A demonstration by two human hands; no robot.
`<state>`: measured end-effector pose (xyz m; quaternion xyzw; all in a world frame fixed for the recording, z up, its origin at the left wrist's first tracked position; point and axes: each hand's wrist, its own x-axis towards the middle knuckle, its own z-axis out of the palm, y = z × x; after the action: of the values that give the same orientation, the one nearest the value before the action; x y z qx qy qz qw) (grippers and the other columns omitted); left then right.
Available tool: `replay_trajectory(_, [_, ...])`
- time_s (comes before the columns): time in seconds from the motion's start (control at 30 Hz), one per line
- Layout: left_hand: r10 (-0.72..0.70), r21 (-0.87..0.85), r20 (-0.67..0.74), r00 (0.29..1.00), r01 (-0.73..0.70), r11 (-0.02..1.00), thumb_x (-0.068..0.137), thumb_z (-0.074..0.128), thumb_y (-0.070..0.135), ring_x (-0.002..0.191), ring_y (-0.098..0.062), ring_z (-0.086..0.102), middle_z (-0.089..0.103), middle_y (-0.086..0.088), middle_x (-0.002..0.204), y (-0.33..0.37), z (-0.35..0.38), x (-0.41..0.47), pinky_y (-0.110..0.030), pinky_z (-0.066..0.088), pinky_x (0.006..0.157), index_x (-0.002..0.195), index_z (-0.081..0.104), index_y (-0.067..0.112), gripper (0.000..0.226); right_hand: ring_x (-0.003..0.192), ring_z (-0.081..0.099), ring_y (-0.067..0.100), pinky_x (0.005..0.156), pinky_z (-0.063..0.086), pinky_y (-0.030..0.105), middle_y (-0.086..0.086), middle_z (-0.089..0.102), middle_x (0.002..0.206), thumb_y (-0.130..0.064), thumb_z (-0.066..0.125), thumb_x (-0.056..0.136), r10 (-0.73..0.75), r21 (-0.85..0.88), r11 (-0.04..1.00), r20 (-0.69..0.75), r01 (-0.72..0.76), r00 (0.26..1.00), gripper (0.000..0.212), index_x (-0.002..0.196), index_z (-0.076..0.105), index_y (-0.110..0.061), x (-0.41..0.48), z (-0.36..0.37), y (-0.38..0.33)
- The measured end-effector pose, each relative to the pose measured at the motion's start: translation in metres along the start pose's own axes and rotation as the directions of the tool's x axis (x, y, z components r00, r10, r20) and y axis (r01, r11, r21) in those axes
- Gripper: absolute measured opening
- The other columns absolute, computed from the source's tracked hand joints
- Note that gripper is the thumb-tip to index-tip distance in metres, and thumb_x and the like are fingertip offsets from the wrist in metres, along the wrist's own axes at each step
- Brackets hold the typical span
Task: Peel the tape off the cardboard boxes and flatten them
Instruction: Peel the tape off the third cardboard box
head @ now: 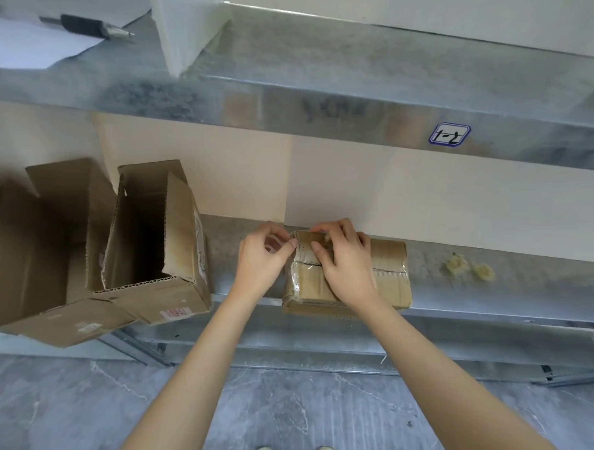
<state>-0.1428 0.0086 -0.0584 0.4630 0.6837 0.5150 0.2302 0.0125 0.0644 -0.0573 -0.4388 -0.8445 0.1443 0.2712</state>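
A grey metal shelf runs across the view at hand height, with a second shelf above it. At the left of the lower shelf lie two open cardboard boxes: a wide box with its flaps spread, and against it a tall box with its opening facing up. Further right, at the shelf's front edge, lies the small taped box, wrapped in clear tape. The right hand lies on its top, fingers curled down onto the cardboard and gripping it. The left hand is at the box's left end, thumb and forefinger pinching a strip of clear tape. Two crumpled tape wads lie on the shelf to the right, near the box. A pen lies on paper on the upper shelf.
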Motion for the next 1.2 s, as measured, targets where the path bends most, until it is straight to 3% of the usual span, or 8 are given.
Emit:
replay_trajectory(0.13, [-0.004,0.034,0.062,0.998,0.002,0.999,0.084,0.073,0.021,0.080,-0.008,0.064,0.066,0.004,0.084,0.005,0.001,0.003,-0.024,0.050,0.070,0.083,0.057,0.013,0.019,0.091,0.058,0.014,0.089,0.029,0.030,-0.007,0.052,0.107,-0.024,0.063,0.090,0.009,0.060,0.998,-0.037,-0.006,0.999,0.021,0.110,0.058,-0.021,-0.001,-0.001,0.000])
replay_trajectory(0.27, [-0.021,0.040,0.090,0.996,0.017,0.999,0.085,0.072,0.025,0.081,-0.014,0.063,0.063,0.005,0.088,0.008,0.006,0.001,-0.031,0.051,0.073,0.102,0.050,0.016,0.029,0.089,0.054,0.008,0.086,0.026,0.025,-0.009,0.051,0.100,-0.023,0.069,0.086,0.033,0.118,0.993,-0.069,-0.024,0.997,0.020,0.101,0.056,-0.020,-0.002,0.000,0.001])
replay_trajectory(0.4, [-0.038,0.148,0.234,0.971,0.003,0.989,0.078,0.063,0.049,0.101,-0.014,0.063,0.070,0.008,0.103,0.010,0.007,0.012,-0.035,0.050,0.090,0.110,0.061,0.030,0.037,0.088,0.052,0.007,0.088,0.027,0.026,-0.008,0.051,0.097,-0.022,0.069,0.085,0.031,0.142,0.990,-0.083,-0.019,0.996,0.019,0.098,0.055,-0.020,-0.004,0.001,0.002])
replay_trajectory(0.57, [-0.017,-0.007,0.335,0.942,0.021,1.000,0.073,0.064,0.032,0.102,-0.008,0.067,0.073,0.009,0.101,0.014,0.007,0.018,-0.039,0.050,0.098,0.096,0.067,0.031,0.023,0.089,0.052,0.007,0.090,0.028,0.027,-0.009,0.052,0.097,-0.023,0.069,0.086,0.023,0.148,0.989,-0.096,-0.009,0.995,0.018,0.096,0.055,-0.021,-0.006,0.001,0.002])
replay_trajectory(0.8, [0.054,-0.189,0.293,0.955,0.002,0.982,0.079,0.070,-0.011,0.089,-0.005,0.068,0.069,0.001,0.090,0.016,0.008,0.019,-0.024,0.051,0.090,0.095,0.066,0.026,0.041,0.087,0.052,0.006,0.091,0.030,0.029,-0.009,0.052,0.095,-0.024,0.070,0.085,0.020,0.169,0.986,-0.111,-0.001,0.994,0.019,0.095,0.054,-0.022,-0.006,0.002,0.002])
replay_trajectory(0.9, [0.067,-0.190,0.282,0.957,-0.013,0.982,0.080,0.070,-0.009,0.084,-0.004,0.066,0.066,0.001,0.089,0.018,0.008,0.022,-0.018,0.050,0.084,0.095,0.066,0.025,0.037,0.087,0.052,0.006,0.091,0.031,0.029,-0.009,0.052,0.095,-0.023,0.070,0.085,0.017,0.166,0.986,-0.111,0.002,0.994,0.019,0.094,0.054,-0.022,-0.007,0.001,0.003])
replay_trajectory(1.0, [0.041,-0.220,0.225,0.973,0.010,0.975,0.088,0.068,-0.001,0.075,-0.001,0.063,0.067,0.001,0.085,0.020,0.005,0.023,-0.015,0.048,0.075,0.096,0.069,0.014,0.017,0.086,0.052,0.006,0.090,0.029,0.027,-0.009,0.051,0.094,-0.023,0.071,0.084,0.005,0.154,0.988,-0.121,0.014,0.993,0.019,0.094,0.055,-0.021,-0.007,0.002,0.003])
replay_trajectory(1.2, [-0.026,-0.351,-0.019,0.999,0.017,0.936,0.085,0.069,-0.004,0.076,-0.019,0.066,0.070,-0.001,0.077,0.027,-0.004,0.021,-0.038,0.053,0.079,0.085,0.069,0.015,0.019,0.084,0.053,0.005,0.089,0.025,0.022,-0.011,0.051,0.094,-0.023,0.071,0.085,0.014,0.140,0.990,-0.109,0.001,0.994,0.017,0.093,0.056,-0.022,-0.004,0.002,0.005])
